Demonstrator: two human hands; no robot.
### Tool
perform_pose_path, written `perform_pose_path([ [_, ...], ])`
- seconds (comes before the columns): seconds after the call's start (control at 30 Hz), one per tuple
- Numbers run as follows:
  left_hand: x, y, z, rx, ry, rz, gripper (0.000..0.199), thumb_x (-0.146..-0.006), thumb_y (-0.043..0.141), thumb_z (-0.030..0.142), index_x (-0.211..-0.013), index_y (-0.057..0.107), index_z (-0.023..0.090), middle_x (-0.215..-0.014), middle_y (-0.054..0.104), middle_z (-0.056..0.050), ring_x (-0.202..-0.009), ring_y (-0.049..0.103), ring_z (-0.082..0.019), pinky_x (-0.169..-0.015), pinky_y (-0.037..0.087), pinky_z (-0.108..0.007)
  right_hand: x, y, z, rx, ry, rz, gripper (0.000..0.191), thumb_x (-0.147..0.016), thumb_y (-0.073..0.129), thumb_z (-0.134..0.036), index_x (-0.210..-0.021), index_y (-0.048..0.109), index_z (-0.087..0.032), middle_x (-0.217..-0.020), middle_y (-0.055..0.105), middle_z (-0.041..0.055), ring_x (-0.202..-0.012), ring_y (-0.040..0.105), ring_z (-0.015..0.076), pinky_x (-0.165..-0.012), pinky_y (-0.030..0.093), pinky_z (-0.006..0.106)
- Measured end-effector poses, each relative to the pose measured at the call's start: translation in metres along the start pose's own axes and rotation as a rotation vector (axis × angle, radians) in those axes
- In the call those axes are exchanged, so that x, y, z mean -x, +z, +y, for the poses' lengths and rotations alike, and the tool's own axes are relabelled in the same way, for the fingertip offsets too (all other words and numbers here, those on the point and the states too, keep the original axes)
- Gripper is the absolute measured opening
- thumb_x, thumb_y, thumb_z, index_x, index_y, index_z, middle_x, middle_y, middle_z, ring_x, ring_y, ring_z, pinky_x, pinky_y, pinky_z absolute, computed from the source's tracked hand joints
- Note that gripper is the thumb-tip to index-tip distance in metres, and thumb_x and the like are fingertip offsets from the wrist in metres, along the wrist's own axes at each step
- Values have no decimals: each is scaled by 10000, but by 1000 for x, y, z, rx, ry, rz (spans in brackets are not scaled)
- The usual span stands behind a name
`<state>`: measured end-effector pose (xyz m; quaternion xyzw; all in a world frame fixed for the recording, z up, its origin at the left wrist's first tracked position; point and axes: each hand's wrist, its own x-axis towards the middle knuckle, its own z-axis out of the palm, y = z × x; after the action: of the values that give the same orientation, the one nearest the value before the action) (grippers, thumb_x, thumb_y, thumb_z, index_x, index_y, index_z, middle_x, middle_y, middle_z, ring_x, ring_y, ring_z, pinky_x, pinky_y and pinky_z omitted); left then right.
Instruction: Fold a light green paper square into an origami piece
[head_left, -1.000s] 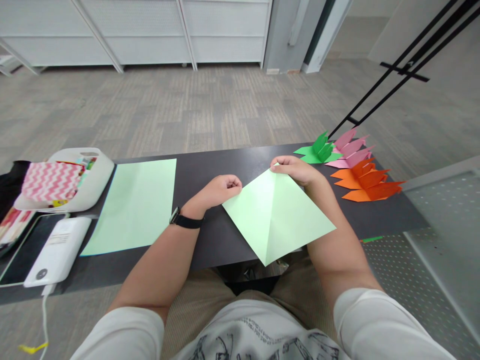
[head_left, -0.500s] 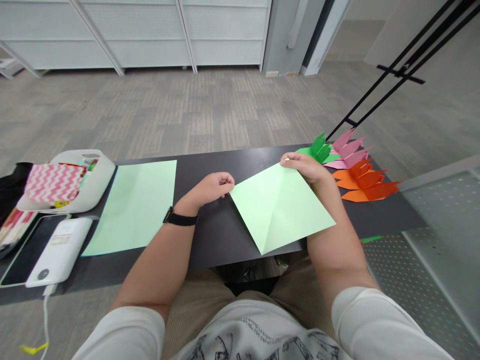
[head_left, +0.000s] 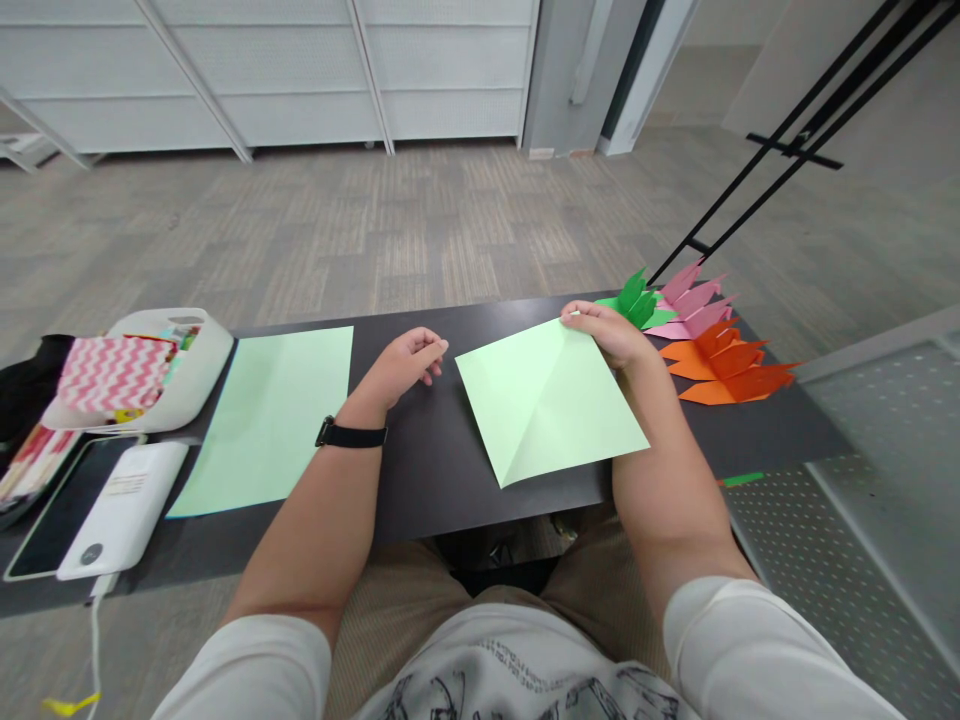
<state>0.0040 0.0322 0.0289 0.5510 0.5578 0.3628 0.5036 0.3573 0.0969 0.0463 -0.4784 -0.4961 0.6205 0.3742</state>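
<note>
A light green square of paper (head_left: 551,405) with a diagonal crease is tilted over the dark table (head_left: 427,470). My right hand (head_left: 607,332) pinches its far corner between thumb and fingers. Left of the square, my left hand (head_left: 411,365) is over the table, touching no paper; its fingers are loosely curled and apart, and nothing shows in them. On the table to the left lies a stack of light green sheets (head_left: 274,410).
At the right end are folded paper shapes in green (head_left: 636,300), pink (head_left: 694,302) and orange (head_left: 727,370). On the left are a white basket (head_left: 206,365) with a pink zigzag pouch (head_left: 112,372), a white power bank (head_left: 124,510) with a cable, and a phone (head_left: 64,510).
My left hand has let go of the paper's left corner and moved left, its fingers loosening. The paper, still in my right hand, has swung slightly left.
</note>
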Motion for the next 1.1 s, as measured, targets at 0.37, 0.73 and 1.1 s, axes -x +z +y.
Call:
perform_pose_path([
  [0.37,43,69,17,-755,827,-139,692,-794,825,746,-1153,586,206,-1280,633,-158,-1242,584,-358,-1124,451,-532,-22,18,19,-119,-1,144,287,-713,872,-356,-819,639,-226,-652,622,-51,-567,558,134,-541,450,251],
  [0.73,41,79,26,-797,531,12,8,-953,571,232,-955,566,227,-1049,646,-60,-935,620,-231,-831,501,-370,-36,9,27,-192,117,120,577,-928,583,-825,-1020,636,-259,-922,761,62,-845,727,227,-702,604,334],
  [1.1,63,54,72,-180,287,245,409,-941,682,429,-1267,670,183,-1233,783,-101,-1116,733,-300,-974,578,-446,-18,22,20,-273,-40,49,501,-664,914,-228,-1098,671,-291,-1035,801,-15,-871,748,182,-767,642,336],
])
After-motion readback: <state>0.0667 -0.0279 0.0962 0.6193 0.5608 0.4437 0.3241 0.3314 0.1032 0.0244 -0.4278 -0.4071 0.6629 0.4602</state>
